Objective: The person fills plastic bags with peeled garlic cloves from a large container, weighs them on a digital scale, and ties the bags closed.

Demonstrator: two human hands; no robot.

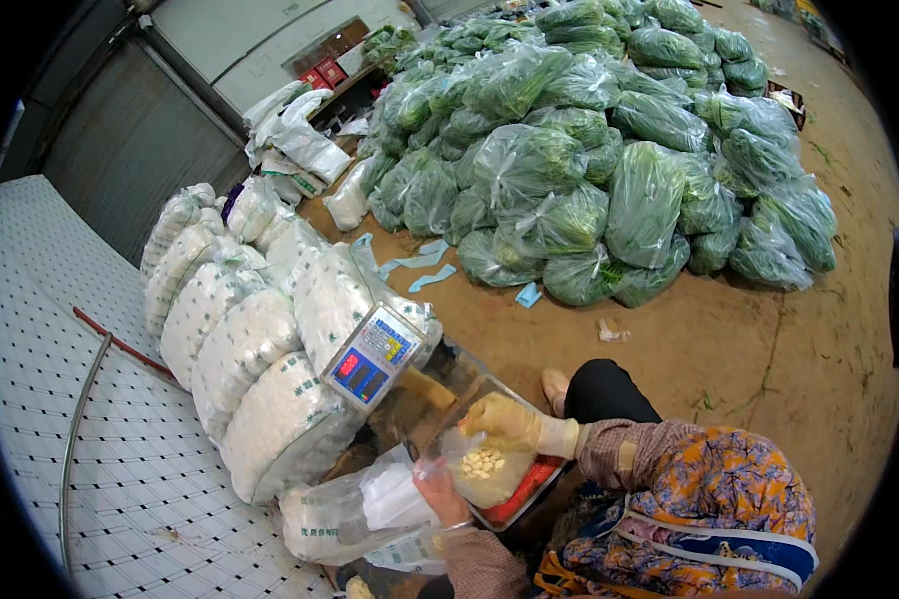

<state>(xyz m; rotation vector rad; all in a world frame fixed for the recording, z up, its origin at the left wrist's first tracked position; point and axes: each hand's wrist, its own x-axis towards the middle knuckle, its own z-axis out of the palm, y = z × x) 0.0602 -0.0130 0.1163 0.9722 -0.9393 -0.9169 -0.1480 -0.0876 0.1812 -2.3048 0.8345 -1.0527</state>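
Note:
A clear plastic bag point(505, 469) with pale yellow clove-like pieces point(481, 462) inside rests over a metal tray with a red surface. My right hand point(509, 420), in a yellow glove, curls over the bag's far edge; its fingertips are partly hidden. At the bag's left side, my left hand point(438, 489) has its fingers closed on the film. Beyond the hands stands a digital scale display point(375, 357) with a lit red readout. White plastic bags point(395, 496) lie beside my left hand.
Large packs of white goods point(285, 424) are stacked to the left, against a dotted white sheet point(120, 419). Many clear bags of green vegetables point(529, 165) are heaped on the brown floor ahead. Blue strips point(420, 262) lie between them.

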